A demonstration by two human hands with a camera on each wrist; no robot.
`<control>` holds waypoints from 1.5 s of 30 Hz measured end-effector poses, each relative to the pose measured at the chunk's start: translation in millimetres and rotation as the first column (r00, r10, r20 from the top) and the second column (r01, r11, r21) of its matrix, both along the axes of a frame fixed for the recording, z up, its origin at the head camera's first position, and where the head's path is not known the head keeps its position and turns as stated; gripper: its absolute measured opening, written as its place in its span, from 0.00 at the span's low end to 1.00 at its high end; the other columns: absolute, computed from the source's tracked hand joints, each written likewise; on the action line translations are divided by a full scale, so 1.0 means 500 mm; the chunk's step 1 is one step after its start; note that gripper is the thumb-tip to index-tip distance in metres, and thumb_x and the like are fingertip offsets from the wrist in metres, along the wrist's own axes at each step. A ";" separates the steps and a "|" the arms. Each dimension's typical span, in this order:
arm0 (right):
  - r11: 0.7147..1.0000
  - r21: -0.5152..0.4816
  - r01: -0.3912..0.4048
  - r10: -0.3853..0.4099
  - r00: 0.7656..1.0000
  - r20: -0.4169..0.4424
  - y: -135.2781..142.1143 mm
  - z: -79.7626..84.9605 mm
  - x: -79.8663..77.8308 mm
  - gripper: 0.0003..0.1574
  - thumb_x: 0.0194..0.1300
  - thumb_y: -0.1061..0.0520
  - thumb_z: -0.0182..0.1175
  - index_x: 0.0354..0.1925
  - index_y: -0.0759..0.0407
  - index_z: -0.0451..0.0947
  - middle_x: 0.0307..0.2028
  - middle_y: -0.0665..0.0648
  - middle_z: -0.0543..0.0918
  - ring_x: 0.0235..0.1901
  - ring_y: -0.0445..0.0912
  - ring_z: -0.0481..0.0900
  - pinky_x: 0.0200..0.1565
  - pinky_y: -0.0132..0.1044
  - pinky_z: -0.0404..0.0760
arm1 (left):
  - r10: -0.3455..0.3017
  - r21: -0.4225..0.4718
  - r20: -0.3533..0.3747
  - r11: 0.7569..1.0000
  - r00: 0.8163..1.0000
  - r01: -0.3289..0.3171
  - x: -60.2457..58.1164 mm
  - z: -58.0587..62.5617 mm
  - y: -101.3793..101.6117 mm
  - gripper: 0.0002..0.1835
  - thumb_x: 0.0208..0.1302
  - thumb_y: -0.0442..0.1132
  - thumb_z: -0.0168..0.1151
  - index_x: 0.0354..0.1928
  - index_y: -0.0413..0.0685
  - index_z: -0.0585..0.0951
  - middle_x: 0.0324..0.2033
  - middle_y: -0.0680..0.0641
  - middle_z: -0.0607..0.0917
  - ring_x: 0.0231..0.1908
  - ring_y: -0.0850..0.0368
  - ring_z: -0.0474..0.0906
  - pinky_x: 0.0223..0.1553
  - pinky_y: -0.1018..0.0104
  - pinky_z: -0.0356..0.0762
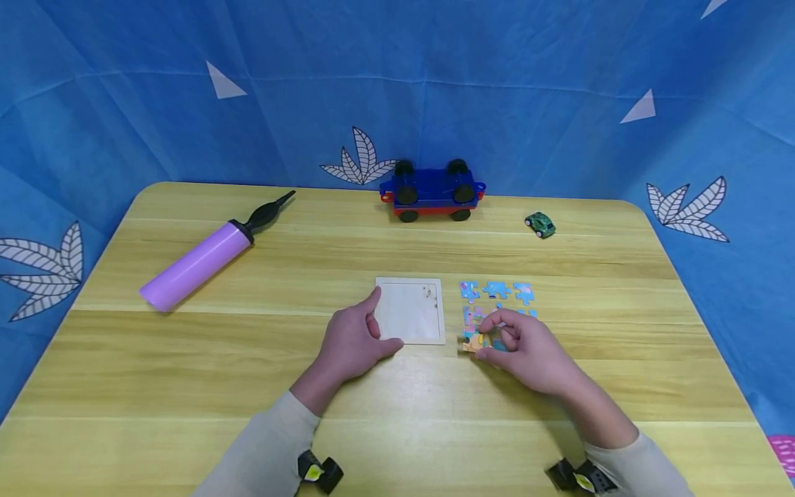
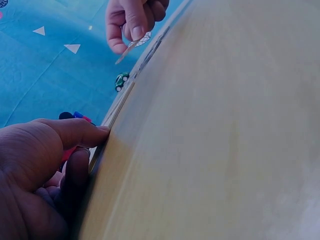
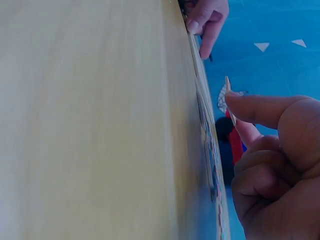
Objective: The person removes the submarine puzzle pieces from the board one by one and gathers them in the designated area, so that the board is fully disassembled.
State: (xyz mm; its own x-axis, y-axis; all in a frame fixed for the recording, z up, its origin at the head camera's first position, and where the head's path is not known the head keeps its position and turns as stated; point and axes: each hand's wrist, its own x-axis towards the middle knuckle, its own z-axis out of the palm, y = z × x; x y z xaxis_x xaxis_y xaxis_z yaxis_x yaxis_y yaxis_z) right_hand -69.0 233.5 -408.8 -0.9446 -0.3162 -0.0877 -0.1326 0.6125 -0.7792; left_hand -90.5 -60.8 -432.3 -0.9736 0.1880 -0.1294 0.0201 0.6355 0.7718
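A shallow white puzzle tray (image 1: pixel 406 312) with a raised rim lies flat on the table, a small printed mark in its upper right corner. My left hand (image 1: pixel 357 338) holds it at the lower left, index finger along the left edge and thumb on the near edge. Between thumb and index finger, my right hand (image 1: pixel 528 348) pinches a thin jigsaw piece (image 3: pixel 228 86), raised above the table. Under and behind that hand lie several other jigsaw pieces (image 1: pixel 497 290), mostly blue and set out in rows; the hand hides some of them.
An upside-down blue and red toy wagon (image 1: pixel 431 190) with black wheels stands at the back edge. To its right is a small green toy car (image 1: pixel 540 225). A purple hand pump (image 1: pixel 199 266) with a black nozzle lies at the left of the wooden table (image 1: pixel 186 386). Blue cloth (image 1: pixel 497 55) hangs behind.
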 end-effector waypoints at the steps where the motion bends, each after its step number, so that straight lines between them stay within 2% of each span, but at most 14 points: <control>1: 1.000 -0.008 -0.003 0.003 1.000 0.003 0.005 0.000 0.002 0.15 0.59 0.57 0.74 0.42 0.53 0.79 0.17 0.44 0.55 0.18 0.38 0.54 0.39 0.36 0.71 | 0.000 0.000 0.000 1.000 1.000 0.000 0.000 0.000 0.000 0.54 0.49 0.45 0.81 0.75 0.41 0.61 0.20 0.53 0.74 0.20 0.58 0.67 0.27 0.63 0.70; 6: 1.000 -0.019 0.001 -0.001 1.000 0.015 0.030 -0.002 0.012 0.16 0.59 0.57 0.74 0.43 0.53 0.79 0.17 0.44 0.54 0.18 0.38 0.54 0.43 0.36 0.72 | -0.002 -0.007 -0.005 1.000 1.000 0.002 0.000 0.000 0.001 0.54 0.49 0.45 0.81 0.75 0.40 0.61 0.20 0.53 0.74 0.20 0.58 0.67 0.27 0.63 0.69; 16: 0.999 -0.014 0.041 -0.041 0.999 0.031 0.076 0.000 0.028 0.18 0.60 0.54 0.74 0.45 0.56 0.78 0.18 0.45 0.55 0.17 0.38 0.54 0.35 0.35 0.69 | -0.003 -0.005 -0.007 1.000 1.000 0.003 0.001 0.000 0.001 0.53 0.49 0.44 0.81 0.75 0.40 0.61 0.21 0.54 0.74 0.20 0.58 0.68 0.29 0.63 0.71; 25: 1.000 0.000 0.022 -0.022 1.000 0.001 0.117 -0.006 0.029 0.16 0.62 0.53 0.72 0.45 0.56 0.79 0.19 0.45 0.54 0.17 0.38 0.54 0.38 0.34 0.70 | -0.002 -0.003 0.005 1.000 1.000 0.002 0.002 0.001 0.001 0.54 0.50 0.44 0.80 0.75 0.40 0.61 0.21 0.53 0.74 0.20 0.58 0.67 0.27 0.63 0.70; 37: 0.999 0.041 -0.024 0.025 1.000 -0.004 0.164 -0.013 0.024 0.14 0.64 0.54 0.70 0.46 0.55 0.78 0.19 0.44 0.55 0.16 0.39 0.54 0.36 0.34 0.69 | -0.007 -0.006 -0.019 1.000 1.000 0.007 0.001 -0.001 0.001 0.53 0.49 0.44 0.80 0.75 0.39 0.61 0.20 0.54 0.74 0.20 0.58 0.67 0.28 0.63 0.70; 45: 0.997 0.066 -0.036 0.035 0.999 0.025 0.182 -0.016 0.019 0.15 0.64 0.55 0.70 0.47 0.55 0.78 0.19 0.46 0.54 0.18 0.40 0.54 0.37 0.33 0.67 | 0.000 -0.006 -0.010 1.000 1.000 0.000 0.001 -0.001 0.002 0.53 0.50 0.44 0.80 0.75 0.40 0.61 0.20 0.53 0.74 0.20 0.58 0.67 0.29 0.63 0.70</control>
State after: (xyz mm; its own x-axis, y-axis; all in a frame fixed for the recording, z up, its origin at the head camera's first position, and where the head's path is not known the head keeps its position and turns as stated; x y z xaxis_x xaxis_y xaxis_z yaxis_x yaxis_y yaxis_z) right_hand -59.5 324.7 -417.0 -0.9304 -0.3422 -0.1316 -0.1374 0.6582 -0.7402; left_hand -90.0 -59.6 -432.8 -0.9749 0.1870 -0.1204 0.0280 0.6401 0.7678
